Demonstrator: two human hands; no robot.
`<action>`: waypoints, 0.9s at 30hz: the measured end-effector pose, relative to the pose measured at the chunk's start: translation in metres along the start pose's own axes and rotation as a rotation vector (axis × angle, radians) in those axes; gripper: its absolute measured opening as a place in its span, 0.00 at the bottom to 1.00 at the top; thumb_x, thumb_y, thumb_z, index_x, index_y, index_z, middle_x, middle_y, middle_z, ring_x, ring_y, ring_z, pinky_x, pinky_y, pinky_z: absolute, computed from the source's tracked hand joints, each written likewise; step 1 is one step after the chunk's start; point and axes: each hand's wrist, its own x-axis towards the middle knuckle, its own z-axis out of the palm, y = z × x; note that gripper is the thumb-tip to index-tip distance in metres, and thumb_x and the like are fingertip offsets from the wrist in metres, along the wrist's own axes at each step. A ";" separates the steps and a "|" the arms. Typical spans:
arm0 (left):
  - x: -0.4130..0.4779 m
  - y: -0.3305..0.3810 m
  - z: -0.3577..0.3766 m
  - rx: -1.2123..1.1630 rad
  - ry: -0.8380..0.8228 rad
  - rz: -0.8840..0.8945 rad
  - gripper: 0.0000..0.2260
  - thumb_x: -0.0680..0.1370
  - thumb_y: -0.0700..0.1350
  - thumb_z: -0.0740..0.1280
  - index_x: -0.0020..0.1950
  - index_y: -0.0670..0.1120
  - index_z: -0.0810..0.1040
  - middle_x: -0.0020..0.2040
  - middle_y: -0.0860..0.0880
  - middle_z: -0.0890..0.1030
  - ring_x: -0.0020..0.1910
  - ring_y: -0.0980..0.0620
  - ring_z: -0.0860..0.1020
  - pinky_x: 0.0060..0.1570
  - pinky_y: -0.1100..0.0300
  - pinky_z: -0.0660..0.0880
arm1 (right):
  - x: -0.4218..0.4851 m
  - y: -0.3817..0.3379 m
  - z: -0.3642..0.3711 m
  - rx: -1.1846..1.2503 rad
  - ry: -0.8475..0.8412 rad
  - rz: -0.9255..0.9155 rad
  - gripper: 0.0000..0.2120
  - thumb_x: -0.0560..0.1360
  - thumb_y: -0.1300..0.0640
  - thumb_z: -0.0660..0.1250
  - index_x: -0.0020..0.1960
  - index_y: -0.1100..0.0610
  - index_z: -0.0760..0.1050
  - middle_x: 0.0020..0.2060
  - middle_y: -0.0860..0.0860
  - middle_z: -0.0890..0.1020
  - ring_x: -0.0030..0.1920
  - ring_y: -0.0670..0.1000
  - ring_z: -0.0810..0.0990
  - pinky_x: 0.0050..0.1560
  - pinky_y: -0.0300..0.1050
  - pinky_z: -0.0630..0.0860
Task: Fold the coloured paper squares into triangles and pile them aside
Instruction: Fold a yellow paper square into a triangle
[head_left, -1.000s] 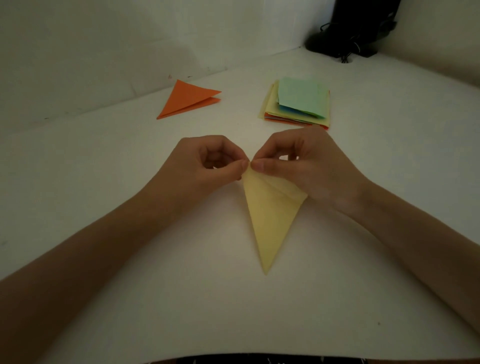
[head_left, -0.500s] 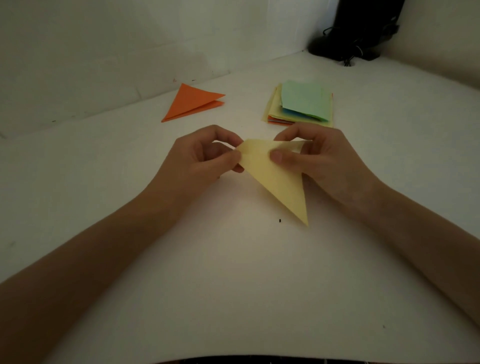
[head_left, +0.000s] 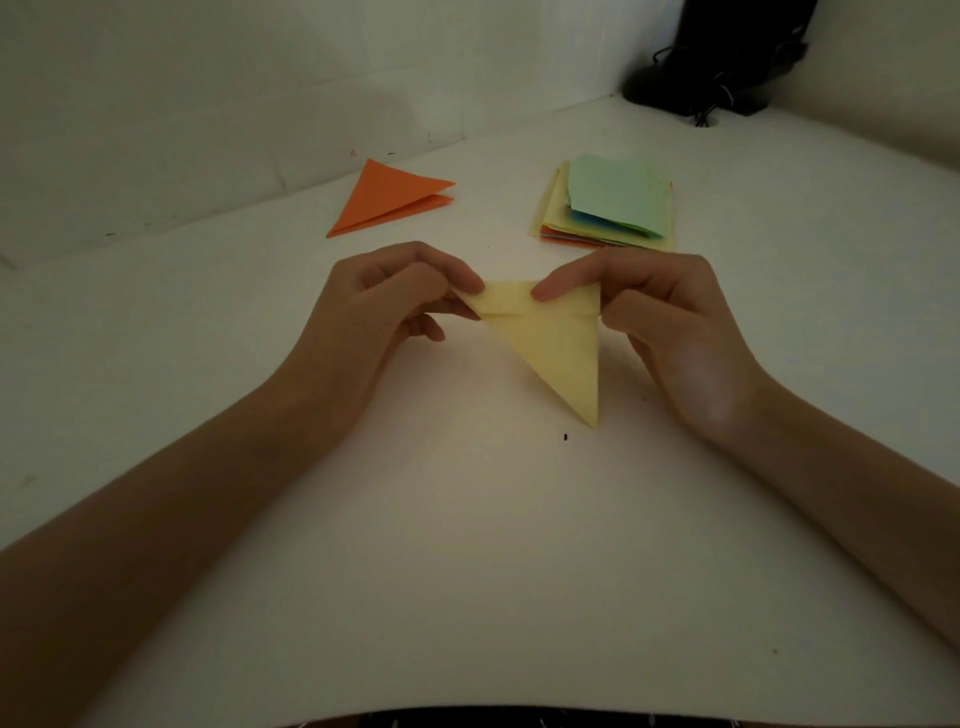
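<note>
While the left hand (head_left: 379, 317) is pinching one top corner of the yellow folded triangle (head_left: 556, 353), the right hand (head_left: 670, 332) is gripping the other corner, so both are clamped on it, with its long tip pointing back at the person. Beyond the left hand an orange folded triangle (head_left: 389, 200) is lying on the white table (head_left: 467, 545). Just past the right hand, the stack of coloured squares (head_left: 613, 202) is sitting with a pale green sheet on top.

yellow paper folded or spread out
Folded: the yellow paper is a triangle with doubled top edge, pinched by left hand and right hand.
</note>
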 end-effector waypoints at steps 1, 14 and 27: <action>0.000 -0.001 0.000 0.033 0.009 0.005 0.07 0.71 0.40 0.62 0.40 0.46 0.79 0.38 0.49 0.83 0.42 0.52 0.81 0.36 0.65 0.72 | -0.001 0.000 0.000 -0.075 0.013 -0.020 0.20 0.63 0.68 0.54 0.44 0.53 0.80 0.34 0.38 0.80 0.40 0.45 0.73 0.40 0.34 0.67; -0.007 -0.003 0.012 0.262 -0.029 0.044 0.07 0.71 0.35 0.72 0.42 0.46 0.80 0.37 0.50 0.84 0.39 0.54 0.82 0.42 0.67 0.76 | 0.002 0.000 -0.001 -0.421 -0.036 0.063 0.02 0.74 0.54 0.70 0.43 0.51 0.79 0.38 0.46 0.80 0.38 0.39 0.75 0.40 0.30 0.66; -0.008 0.001 0.008 0.229 -0.004 -0.002 0.03 0.71 0.39 0.71 0.41 0.46 0.83 0.35 0.50 0.84 0.36 0.58 0.82 0.35 0.71 0.72 | 0.003 -0.004 -0.005 -0.396 0.017 0.038 0.06 0.73 0.61 0.70 0.39 0.53 0.79 0.33 0.42 0.79 0.35 0.35 0.75 0.40 0.28 0.67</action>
